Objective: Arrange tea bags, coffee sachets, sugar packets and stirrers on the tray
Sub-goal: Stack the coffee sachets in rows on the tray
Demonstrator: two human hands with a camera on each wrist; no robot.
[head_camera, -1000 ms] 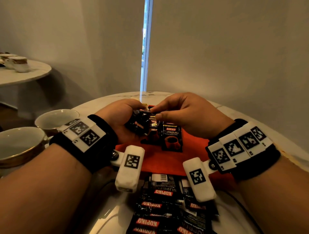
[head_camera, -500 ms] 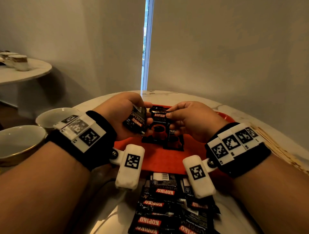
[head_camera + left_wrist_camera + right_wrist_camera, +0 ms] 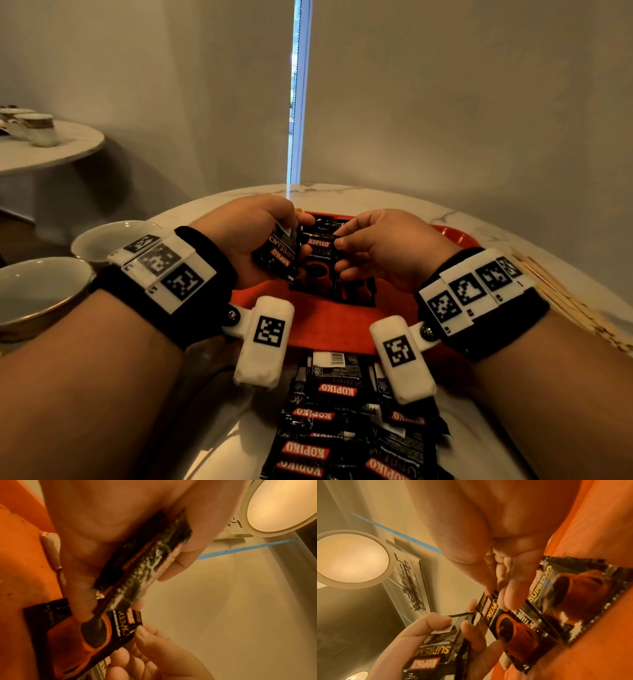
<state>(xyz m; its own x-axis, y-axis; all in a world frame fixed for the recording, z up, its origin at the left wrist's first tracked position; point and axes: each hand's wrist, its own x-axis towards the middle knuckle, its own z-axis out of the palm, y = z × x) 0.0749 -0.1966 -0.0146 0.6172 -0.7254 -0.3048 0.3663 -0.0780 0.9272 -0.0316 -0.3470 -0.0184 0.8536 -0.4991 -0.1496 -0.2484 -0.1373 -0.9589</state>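
1. Judged the step as laying out coffee sachets, with tea bags and sugar packets nowhere in view and the wooden stirrers point(image 3: 555, 294) lying off the tray, on the marble table point(image 3: 342, 192) by the right wrist.
2. Pinched the far, branded end of one Kopiko Supremo sachet point(image 3: 320, 260) between thumb and forefinger of the right hand point(image 3: 387, 250), other fingers curled beneath; seen likewise from the right wrist point(image 3: 513, 626).
3. Found that sachet over the middle of the red tray point(image 3: 325, 325), face up, just beside a second sachet point(image 3: 573, 588) lying flat on the tray to its right, edges overlapping slightly.
4. Read its long axis as running straight away from the person: brand name at the far end, printed cup at the near end, near end down on the tray. Could not tell whether the far end lay flat or slightly lifted.
5. Gripped a small stack of spare sachets point(image 3: 277, 250) in the left hand point(image 3: 246, 236), fingers and thumb curled round it, just left of the pinched one; stack held on edge and tilted, print upside down in the head view.
6. Noted a loose pile of sachets point(image 3: 342, 428) on the table in front of the tray, labels inverted.
7. Judged the next move as squaring the pinched sachet parallel with its neighbour, pressing it flat, letting go, then drawing another from the stack and turning it brand-end far before setting it down.
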